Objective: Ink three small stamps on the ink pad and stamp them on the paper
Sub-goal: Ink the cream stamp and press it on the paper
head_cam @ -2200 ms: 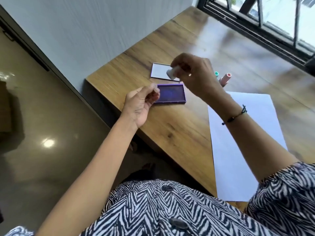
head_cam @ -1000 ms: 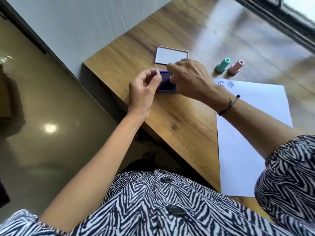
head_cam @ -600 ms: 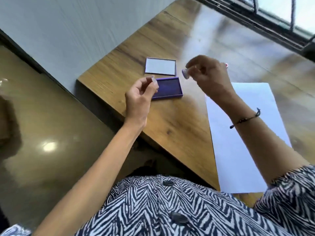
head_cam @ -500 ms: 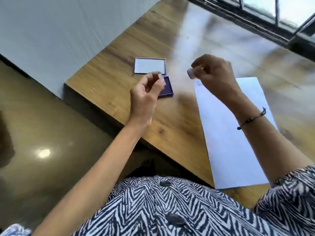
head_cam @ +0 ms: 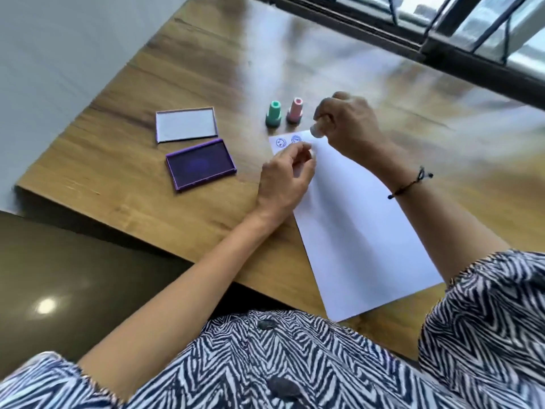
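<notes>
3 stamps total. One pale stamp (head_cam: pixel 316 131) was pinched in the right hand (head_cam: pixel 349 125), its grip closed round the stem, base at the top edge of the paper (head_cam: pixel 362 231); contact unclear. The other 2 stood upright on the desk (head_cam: pixel 182 219) just beyond the paper: green stamp (head_cam: pixel 273 114) and pink stamp (head_cam: pixel 295 111), side by side, both stepped plastic cylinders. 2 round blue prints (head_cam: pixel 281 142) sat in the paper's top left corner. Left hand (head_cam: pixel 284 175) hovered over that corner, fingertips curled nearly together round something small and pale; couldn't tell what. 1 purple rectangular ink pad (head_cam: pixel 200 165) lay open to the left, 1 flat lid (head_cam: pixel 186 124) with pale inside beside it. Desk was glossy wood grain.
</notes>
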The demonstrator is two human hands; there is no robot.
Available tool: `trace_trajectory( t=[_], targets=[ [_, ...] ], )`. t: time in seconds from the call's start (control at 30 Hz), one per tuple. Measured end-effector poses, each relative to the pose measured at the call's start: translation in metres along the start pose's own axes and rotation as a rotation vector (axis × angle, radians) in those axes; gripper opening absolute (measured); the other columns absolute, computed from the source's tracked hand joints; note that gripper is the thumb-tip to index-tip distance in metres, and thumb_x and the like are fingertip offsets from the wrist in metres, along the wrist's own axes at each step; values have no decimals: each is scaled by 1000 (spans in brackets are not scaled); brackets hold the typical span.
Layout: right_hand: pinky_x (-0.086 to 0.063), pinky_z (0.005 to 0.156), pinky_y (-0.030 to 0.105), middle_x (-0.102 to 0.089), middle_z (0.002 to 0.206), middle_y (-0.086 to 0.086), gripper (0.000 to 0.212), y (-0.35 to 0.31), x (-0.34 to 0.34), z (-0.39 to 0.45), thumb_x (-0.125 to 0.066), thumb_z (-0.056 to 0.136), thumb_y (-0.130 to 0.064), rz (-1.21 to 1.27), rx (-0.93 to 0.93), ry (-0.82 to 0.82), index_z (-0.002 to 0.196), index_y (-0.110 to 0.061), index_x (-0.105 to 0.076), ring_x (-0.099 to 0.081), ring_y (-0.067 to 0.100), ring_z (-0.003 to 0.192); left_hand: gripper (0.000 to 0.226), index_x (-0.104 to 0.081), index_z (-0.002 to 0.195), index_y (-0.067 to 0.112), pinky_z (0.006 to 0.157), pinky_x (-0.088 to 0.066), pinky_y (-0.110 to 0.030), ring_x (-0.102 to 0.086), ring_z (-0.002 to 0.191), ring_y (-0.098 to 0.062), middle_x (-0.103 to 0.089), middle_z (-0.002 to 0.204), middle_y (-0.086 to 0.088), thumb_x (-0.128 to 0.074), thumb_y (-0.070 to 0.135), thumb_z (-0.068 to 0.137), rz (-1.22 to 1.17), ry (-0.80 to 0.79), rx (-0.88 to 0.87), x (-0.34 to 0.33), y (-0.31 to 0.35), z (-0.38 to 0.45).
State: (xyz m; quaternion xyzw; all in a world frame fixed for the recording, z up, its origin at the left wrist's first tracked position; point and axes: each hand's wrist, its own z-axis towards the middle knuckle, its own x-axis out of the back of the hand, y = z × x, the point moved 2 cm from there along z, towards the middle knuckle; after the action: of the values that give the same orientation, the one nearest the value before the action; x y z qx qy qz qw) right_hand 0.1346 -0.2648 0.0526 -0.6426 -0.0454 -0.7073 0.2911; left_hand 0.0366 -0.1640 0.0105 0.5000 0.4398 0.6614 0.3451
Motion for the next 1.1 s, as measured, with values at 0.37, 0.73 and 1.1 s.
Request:
trace_trajectory(
  t=[0.37, 0.73, 1.1],
  targets=[
    [-44, 69, 37, -63, 98, 25, 22, 2, -13, 10, -49, 81, -3, -66, 106, -79, 93, 0, -66, -59, 41, 86, 26, -61, 107, 0, 86, -51, -46, -65, 94, -33, -68, 102, -21, -59, 9, 83, 102, 15, -71, -3, 0, -2],
    [-42, 67, 35, -65, 99, 18, 19, -6, -15, 14, -51, 75, -1, -149, 156, -163, 88, -3, -64, -59, 39, 86, 24, -62, 105, -1, 83, -51, -43, -65, 91, -31, -69, 99, -21, -59, 9, 83, 118, 42, -70, -2, 2, -2],
    [-32, 58, 30, -67, 88, 14, 16, -4, -17, 27, -51, 67, 0, -203, 236, -227, 74, -8, -63, -57, 36, 78, 26, -61, 108, 0, 88, -51, -38, -65, 94, -27, -69, 105, -19, -60, 7, 83, 93, 36, -43, -2, 4, -2]
  ],
)
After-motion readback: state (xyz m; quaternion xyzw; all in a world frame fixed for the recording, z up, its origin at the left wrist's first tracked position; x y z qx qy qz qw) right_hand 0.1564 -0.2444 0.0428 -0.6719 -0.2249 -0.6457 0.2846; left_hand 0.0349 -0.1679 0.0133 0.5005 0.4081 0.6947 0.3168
